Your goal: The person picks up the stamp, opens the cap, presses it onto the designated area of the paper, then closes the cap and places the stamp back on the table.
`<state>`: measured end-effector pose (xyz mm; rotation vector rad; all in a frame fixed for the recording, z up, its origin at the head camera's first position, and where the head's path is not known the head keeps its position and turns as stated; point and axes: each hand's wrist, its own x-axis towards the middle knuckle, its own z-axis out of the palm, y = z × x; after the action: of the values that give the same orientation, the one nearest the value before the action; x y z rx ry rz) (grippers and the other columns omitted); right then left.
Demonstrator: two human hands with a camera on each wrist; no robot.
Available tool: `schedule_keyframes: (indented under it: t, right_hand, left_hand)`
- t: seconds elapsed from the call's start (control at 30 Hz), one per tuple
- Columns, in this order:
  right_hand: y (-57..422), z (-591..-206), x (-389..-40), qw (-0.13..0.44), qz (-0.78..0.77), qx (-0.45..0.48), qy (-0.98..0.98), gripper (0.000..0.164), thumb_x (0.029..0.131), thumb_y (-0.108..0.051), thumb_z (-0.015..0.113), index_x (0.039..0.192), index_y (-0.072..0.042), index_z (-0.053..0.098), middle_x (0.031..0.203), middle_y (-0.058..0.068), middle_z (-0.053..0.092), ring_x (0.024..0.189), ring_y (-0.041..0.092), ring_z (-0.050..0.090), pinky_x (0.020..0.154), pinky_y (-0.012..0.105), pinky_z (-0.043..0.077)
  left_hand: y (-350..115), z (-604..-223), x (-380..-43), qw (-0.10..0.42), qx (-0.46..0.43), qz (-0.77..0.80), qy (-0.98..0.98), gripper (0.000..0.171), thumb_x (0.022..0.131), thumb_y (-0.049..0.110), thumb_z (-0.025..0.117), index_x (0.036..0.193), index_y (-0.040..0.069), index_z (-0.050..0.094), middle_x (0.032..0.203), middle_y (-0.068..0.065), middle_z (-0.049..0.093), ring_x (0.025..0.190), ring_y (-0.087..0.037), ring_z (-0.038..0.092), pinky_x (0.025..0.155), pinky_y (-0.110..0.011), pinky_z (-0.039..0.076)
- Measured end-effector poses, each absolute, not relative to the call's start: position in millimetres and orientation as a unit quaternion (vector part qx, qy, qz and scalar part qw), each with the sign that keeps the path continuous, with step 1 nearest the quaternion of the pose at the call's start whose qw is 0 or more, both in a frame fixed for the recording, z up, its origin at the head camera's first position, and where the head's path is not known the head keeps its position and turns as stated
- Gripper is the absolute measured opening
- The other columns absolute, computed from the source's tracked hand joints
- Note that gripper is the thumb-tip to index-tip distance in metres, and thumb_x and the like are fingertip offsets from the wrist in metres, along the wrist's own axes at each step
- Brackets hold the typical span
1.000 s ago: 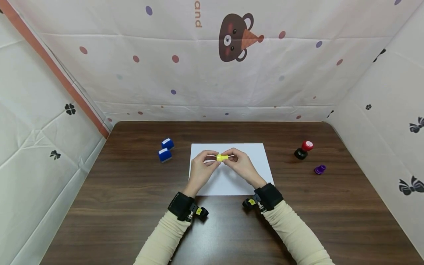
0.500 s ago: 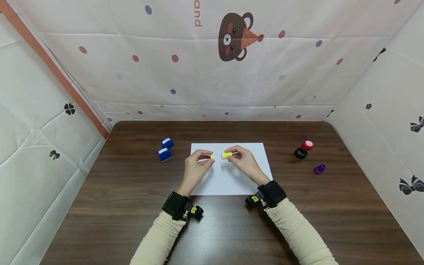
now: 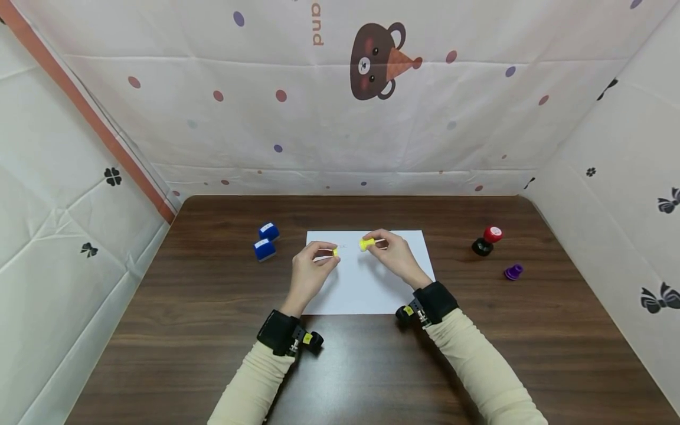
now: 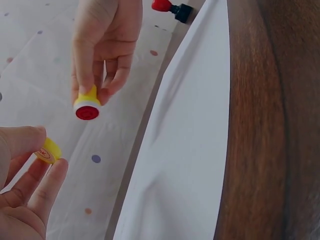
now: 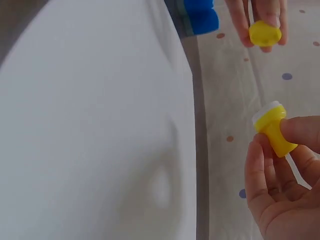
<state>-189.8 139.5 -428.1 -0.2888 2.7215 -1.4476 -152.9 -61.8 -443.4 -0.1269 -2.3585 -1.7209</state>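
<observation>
My left hand [image 3: 308,277] pinches a small yellow cap [image 4: 50,151] between thumb and fingertips; a round printed label shows on it in the left wrist view. My right hand [image 3: 397,260] holds a yellow stamp [image 5: 275,132] by its narrow handle, with a white rim around its head. The stamp's round red face is bare in the left wrist view, tilted downward. Cap and stamp are apart, both held above a white sheet of paper [image 3: 372,295]. Faint small marks show near the sheet's upper middle.
Two blue block-shaped items [image 3: 264,249] with white tops lie left of the paper. To the right are a red-and-black stamp [image 3: 483,245] and a small purple stamp [image 3: 513,271]. The brown table [image 3: 212,354] meets patterned cloth walls [image 3: 319,136] at its back and sides.
The yellow cap and stamp were together between both hands; they have come apart. My left hand has moved left with the cap, while my right has shifted slightly right and farther away with the stamp.
</observation>
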Motion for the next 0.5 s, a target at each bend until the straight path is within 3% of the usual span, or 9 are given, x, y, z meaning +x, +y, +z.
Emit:
schedule_keyframes:
  t: [0.3,0.5]
  right_hand:
    - [134.5,-428.4,-205.4,-0.026,-0.381,-0.151,0.912,0.017,0.084,-0.006,0.065,0.101,-0.009,0.067,0.102,0.01,0.063,0.088,0.023,0.063,0.075,0.033,0.054]
    - [128.5,-430.8,-214.3,-0.062,-0.308,-0.195,0.929,0.015,0.081,-0.002,0.064,0.095,-0.006,0.068,0.091,0.01,0.063,0.079,0.02,0.062,0.069,0.031,0.053]
  left_hand:
    - [-65.3,-442.6,-151.5,0.111,-0.03,-0.577,-0.808,0.02,0.077,0.008,0.073,0.096,0.011,0.067,0.099,-0.001,0.064,0.092,-0.015,0.065,0.075,-0.023,0.055]
    - [-66.8,-442.6,-152.2,0.113,-0.029,-0.581,-0.806,0.02,0.077,0.007,0.073,0.096,0.013,0.067,0.099,0.0,0.064,0.091,-0.015,0.065,0.074,-0.023,0.055]
